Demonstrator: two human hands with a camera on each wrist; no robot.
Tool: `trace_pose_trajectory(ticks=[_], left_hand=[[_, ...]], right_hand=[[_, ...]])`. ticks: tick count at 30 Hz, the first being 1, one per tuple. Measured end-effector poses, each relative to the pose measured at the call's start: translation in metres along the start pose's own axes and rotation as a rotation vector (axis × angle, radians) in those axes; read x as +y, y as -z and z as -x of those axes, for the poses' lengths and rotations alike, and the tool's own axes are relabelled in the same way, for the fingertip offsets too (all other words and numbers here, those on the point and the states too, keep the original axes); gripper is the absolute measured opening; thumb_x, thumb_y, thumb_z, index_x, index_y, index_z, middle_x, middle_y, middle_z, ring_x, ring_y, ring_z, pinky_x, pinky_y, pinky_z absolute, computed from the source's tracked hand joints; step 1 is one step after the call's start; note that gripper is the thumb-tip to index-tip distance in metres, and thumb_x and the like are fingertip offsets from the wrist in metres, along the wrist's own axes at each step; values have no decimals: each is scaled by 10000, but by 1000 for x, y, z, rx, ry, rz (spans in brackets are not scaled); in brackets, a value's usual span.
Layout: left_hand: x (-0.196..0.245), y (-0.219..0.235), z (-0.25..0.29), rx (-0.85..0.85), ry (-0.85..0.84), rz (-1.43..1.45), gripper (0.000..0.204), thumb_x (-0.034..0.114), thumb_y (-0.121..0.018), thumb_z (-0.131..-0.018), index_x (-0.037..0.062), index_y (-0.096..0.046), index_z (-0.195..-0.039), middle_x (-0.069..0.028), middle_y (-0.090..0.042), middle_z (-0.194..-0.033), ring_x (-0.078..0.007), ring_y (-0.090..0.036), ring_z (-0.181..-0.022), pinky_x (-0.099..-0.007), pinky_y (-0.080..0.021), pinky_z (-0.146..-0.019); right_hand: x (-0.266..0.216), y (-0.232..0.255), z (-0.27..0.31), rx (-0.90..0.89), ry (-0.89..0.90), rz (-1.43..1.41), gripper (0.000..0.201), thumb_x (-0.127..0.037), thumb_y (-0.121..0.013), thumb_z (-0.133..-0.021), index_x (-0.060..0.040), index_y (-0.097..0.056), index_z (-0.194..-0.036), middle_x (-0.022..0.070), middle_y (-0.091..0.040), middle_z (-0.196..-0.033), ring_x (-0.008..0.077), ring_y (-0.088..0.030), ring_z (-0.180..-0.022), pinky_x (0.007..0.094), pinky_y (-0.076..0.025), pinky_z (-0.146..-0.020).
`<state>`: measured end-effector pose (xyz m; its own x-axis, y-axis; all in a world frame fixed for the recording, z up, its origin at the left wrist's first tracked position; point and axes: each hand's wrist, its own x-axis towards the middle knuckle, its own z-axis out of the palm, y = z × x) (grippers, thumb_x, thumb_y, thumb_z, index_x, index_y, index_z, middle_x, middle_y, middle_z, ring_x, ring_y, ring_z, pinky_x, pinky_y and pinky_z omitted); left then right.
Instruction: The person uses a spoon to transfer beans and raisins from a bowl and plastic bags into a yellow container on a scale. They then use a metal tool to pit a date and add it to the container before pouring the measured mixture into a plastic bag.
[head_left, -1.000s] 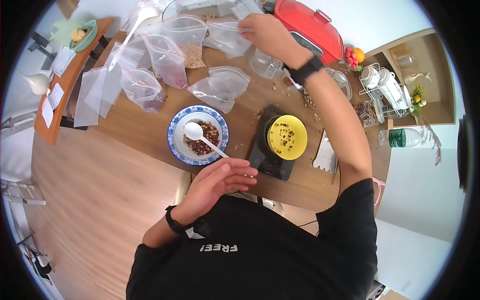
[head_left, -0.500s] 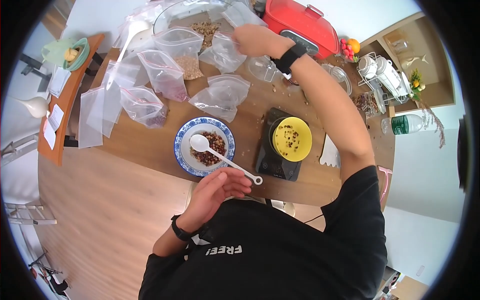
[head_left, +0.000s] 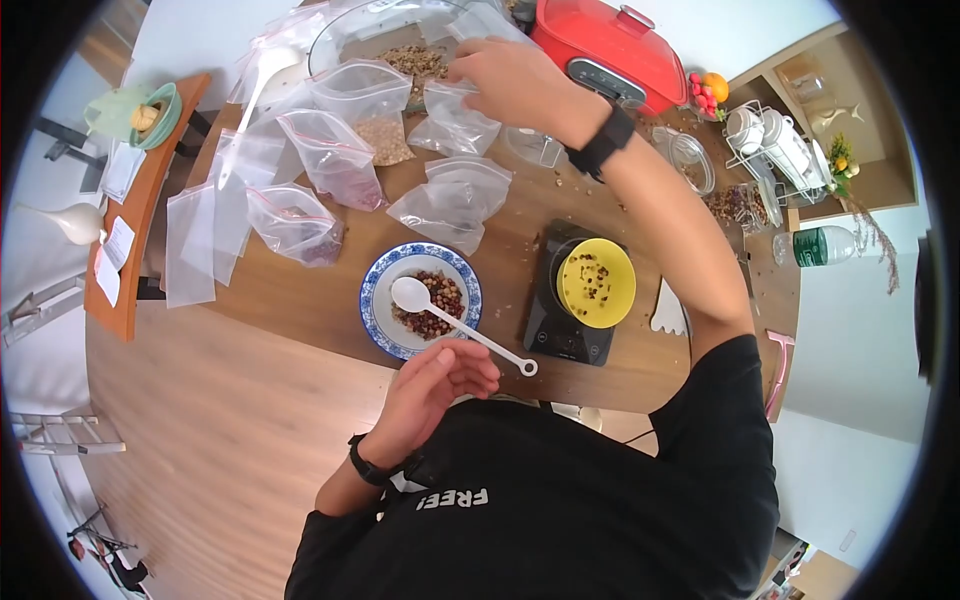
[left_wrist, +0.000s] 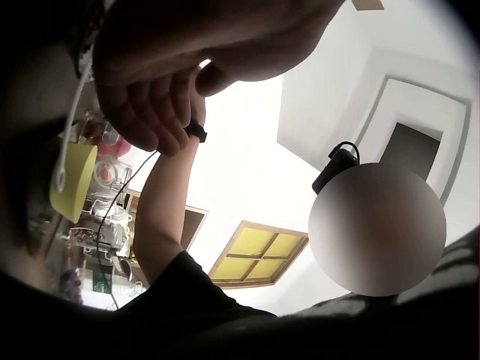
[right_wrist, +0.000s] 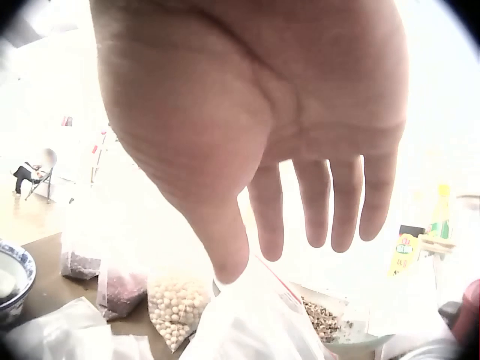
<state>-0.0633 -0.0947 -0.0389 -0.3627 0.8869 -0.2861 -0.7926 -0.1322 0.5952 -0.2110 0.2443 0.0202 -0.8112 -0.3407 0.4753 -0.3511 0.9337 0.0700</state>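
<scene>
Over the back of the table, my right hand (head_left: 510, 85) hovers at the top of a clear zip bag (head_left: 455, 120). In the right wrist view its fingers are straight and spread, with the thumb tip right at the bag's opening. My left hand (head_left: 440, 385), palm up and fingers loosely bent, holds nothing near the table's front edge. Just beyond it, a white spoon (head_left: 480, 338) lies across a blue-and-white bowl (head_left: 372, 310) of mixed beans. A zip bag of chickpeas (right_wrist: 176, 311) stands beside the clear bag.
Several other zip bags (head_left: 335, 165) crowd the table's left half. Right of the bowl, a yellow bowl (head_left: 615, 280) sits on a black scale (head_left: 565, 343). A glass dish (head_left: 325, 50) of grains and a red cooker (head_left: 600, 50) stand at the back. Glass jars (head_left: 690, 160) stand at right.
My right hand has moved left over the clear bag, whose top sits lower now. My left hand has drawn slightly back from the spoon handle. The head view has shifted a little.
</scene>
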Motion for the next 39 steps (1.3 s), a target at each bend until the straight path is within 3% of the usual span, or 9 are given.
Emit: trace_pose_trajectory(ticks=[3, 9, 15, 23, 29, 32, 36, 38, 39], left_hand=[[-1, 4, -2, 15, -1, 13, 402, 337, -427, -1072, -6, -577, -1219, -137, -674, -1068, -237, -652, -995, -385, -499, -892], [-1, -1, -4, -6, 13, -2, 397, 333, -428, -1073, -8, -579, -1208, -134, -666, -1046, -227, -640, -965, -378, -492, -880], [-4, -4, -5, -18, 16, 5, 392, 332, -433, -1072, -7, -584, -1199, -131, -663, -1032, -220, -635, -972, -369, -490, -877], [-8, -17, -7, -13, -30, -23, 428, 341, -446, -1068, -1, -547, -1305, -129, -646, -1140, -230, -633, -1024, -374, -496, -893], [-11, -45, -22, 45, -196, -44, 534, 333, -425, -1080, 15, -356, -1504, -161, -476, -1465, -269, -544, -1280, -422, -483, -1021], [-22, -60, -29, -21, -110, 8, 490, 255, -382, -1106, 21, -316, -1531, -107, -441, -1505, -232, -484, -1358, -442, -447, -1105], [-54, -65, -38, 27, 17, 6, 478, 264, -375, -1109, 12, -351, -1515, -98, -473, -1482, -231, -500, -1345, -429, -455, -1100], [-68, -68, -41, -37, 43, 41, 482, 286, -369, -1111, -3, -382, -1497, -94, -498, -1462, -229, -520, -1326, -424, -460, -1096], [-72, -72, -44, -32, 64, 38, 482, 286, -369, -1111, -3, -382, -1497, -94, -498, -1462, -229, -520, -1326, -424, -460, -1096]], right_hand=[[-32, 32, -1, -330, -305, -39, 272, -305, -693, -873, -37, -720, -912, 182, -704, -805, 395, -682, -804, 467, -548, -736], [-54, 24, 28, -669, -327, -70, 422, -409, -689, -878, 11, -708, -905, 212, -702, -822, 391, -690, -833, 463, -548, -741], [-41, -14, 59, -483, -361, -515, 358, -364, -762, -807, -12, -727, -864, 191, -713, -840, 378, -703, -829, 459, -549, -726], [-59, 77, 63, -287, -541, -739, 282, -210, -744, -891, 5, -585, -800, 5, -597, -692, 70, -426, -617, 279, -362, -540], [-119, 162, 112, -305, -917, -1265, 98, -77, -715, -923, 3, -668, -957, -53, -581, -759, -7, -480, -653, 204, -375, -546], [-140, 164, 156, -349, -845, -1198, 124, -84, -702, -938, -2, -667, -1024, -47, -580, -760, -11, -468, -642, 198, -366, -542], [-143, 175, 193, -387, -830, -1481, 253, 72, -598, -838, 20, -662, -1078, 77, -691, -884, 157, -651, -748, 319, -501, -643], [-142, 167, 217, -348, -420, -1111, 370, 89, -578, -748, 9, -663, -1099, 182, -704, -993, 352, -685, -888, 403, -531, -731], [-142, 164, 229, -322, -404, -1014, 368, 48, -619, -741, -28, -673, -1097, 199, -680, -1023, 425, -638, -893, 428, -530, -728]])
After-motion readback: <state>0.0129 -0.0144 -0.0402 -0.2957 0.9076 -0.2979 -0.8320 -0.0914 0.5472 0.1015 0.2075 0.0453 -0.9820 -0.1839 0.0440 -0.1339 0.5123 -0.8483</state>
